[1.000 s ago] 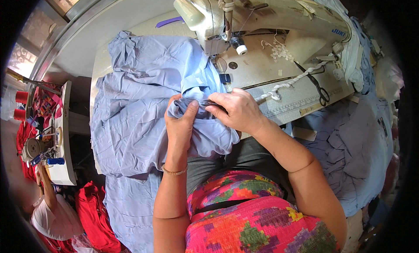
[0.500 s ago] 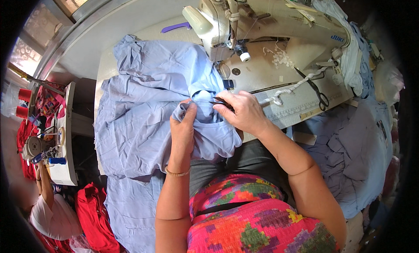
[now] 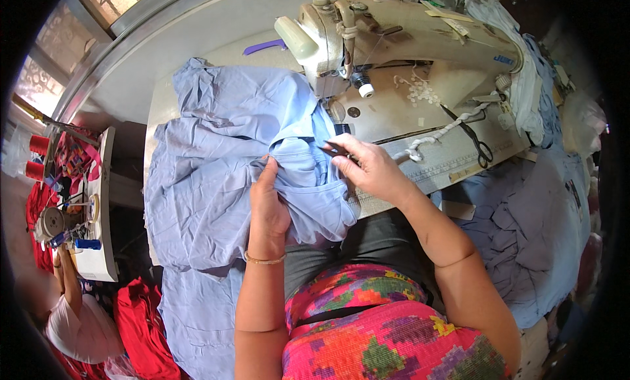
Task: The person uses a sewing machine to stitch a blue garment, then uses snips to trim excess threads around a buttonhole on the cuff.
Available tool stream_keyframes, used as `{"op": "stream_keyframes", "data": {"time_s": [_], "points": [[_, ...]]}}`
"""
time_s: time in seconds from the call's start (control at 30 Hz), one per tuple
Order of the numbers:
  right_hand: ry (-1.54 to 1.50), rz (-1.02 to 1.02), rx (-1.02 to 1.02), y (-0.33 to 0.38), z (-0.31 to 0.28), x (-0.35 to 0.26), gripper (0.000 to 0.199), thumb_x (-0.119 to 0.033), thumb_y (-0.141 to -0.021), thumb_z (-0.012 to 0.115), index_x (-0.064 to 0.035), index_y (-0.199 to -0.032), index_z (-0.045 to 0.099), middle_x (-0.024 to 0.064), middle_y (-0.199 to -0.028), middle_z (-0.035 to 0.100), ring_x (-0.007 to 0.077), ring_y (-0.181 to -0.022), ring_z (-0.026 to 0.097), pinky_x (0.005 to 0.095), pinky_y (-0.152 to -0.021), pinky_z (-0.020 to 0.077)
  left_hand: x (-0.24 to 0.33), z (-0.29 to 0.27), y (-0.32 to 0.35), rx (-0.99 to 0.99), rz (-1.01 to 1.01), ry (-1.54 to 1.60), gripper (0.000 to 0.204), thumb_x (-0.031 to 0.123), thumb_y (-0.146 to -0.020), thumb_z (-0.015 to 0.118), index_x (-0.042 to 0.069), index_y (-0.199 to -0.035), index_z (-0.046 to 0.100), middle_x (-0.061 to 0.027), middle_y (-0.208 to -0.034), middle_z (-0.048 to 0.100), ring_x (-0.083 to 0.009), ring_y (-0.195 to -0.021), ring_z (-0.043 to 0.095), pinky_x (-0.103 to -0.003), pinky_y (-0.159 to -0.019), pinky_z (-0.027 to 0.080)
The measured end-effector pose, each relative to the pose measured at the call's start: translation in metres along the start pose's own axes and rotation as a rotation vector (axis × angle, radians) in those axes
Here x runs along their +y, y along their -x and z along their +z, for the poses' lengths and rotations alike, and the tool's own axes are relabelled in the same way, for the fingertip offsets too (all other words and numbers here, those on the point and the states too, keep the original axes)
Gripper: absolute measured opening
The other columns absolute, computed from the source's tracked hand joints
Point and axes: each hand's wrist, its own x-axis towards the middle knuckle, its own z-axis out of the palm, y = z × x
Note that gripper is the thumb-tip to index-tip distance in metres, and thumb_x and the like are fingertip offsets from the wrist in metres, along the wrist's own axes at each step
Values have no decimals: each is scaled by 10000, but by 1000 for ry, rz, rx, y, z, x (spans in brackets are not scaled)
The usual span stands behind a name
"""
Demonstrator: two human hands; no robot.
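Observation:
A light blue garment [image 3: 210, 176] lies bunched across the left of the sewing table and hangs over its near edge. My left hand [image 3: 268, 206] grips a fold of it, thumb on top and fingers mostly hidden beneath the cloth. In my right hand [image 3: 375, 171] is a pair of small dark thread snips [image 3: 337, 149], pinched between thumb and fingers. Their tips point left at the garment's gathered part, close to the cloth; whether they touch it I cannot tell.
A sewing machine [image 3: 426, 35] stands behind the garment. Black scissors [image 3: 470, 138] and a twisted white cord [image 3: 430, 142] lie on the right. A purple strip-like tool [image 3: 264, 46] rests at the back. Blue cloth [image 3: 518, 222] is heaped at right; another person [image 3: 82, 324] sits far left.
My left hand has shifted slightly left and down, and the cloth between the hands has spread open. The right hand with the snips has drawn a little to the right.

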Motion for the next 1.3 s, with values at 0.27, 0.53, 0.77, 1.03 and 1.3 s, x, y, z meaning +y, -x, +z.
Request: {"op": "stream_keyframes", "data": {"time_s": [0.27, 0.53, 0.77, 1.03, 1.3], "points": [[52, -74, -6, -3, 18, -4, 253, -149, -858, 574, -49, -1090, 589, 170, -1003, 637, 360, -882, 614, 418, -755, 494, 4, 2, 0, -47, -62, -36, 288, 156, -896, 603, 21, -1147, 564, -86, -1101, 622, -187, -1010, 596, -332, -894, 477], [-80, -5, -26, -5, 22, -5, 246, -157, -869, 576, -44, -1087, 584, 174, -932, 648, 354, -851, 624, 397, -724, 495, 1, -2, 1, -81, 139, -263, 219, 96, -849, 660, 53, -1052, 588, -24, -971, 623, -133, -894, 579, -285, -818, 463], [-155, 103, -36, -7, 10, 2, 270, -103, -886, 579, -8, -1139, 562, 116, -962, 651, 155, -870, 603, 294, -791, 473, -2, 3, -1, -14, 252, -315, 115, 93, -877, 620, 73, -984, 583, 17, -919, 579, -89, -838, 509, -244, -800, 399], [148, -126, -22, -8, 7, 0, 247, -198, -851, 611, -52, -1049, 612, 148, -903, 662, 338, -809, 632, 408, -713, 500, 1, 5, -1, 20, 203, -240, 78, 81, -886, 601, 82, -960, 577, 33, -896, 557, -76, -807, 492, -242, -752, 405], [298, -199, 2, -5, 9, -1, 228, -221, -831, 629, -73, -1005, 632, 110, -864, 669, 307, -722, 630, 396, -672, 498, 3, 10, 3, 59, 196, -258, 53, 82, -888, 605, 90, -929, 573, 41, -867, 551, -64, -785, 485, -229, -736, 404]]}}
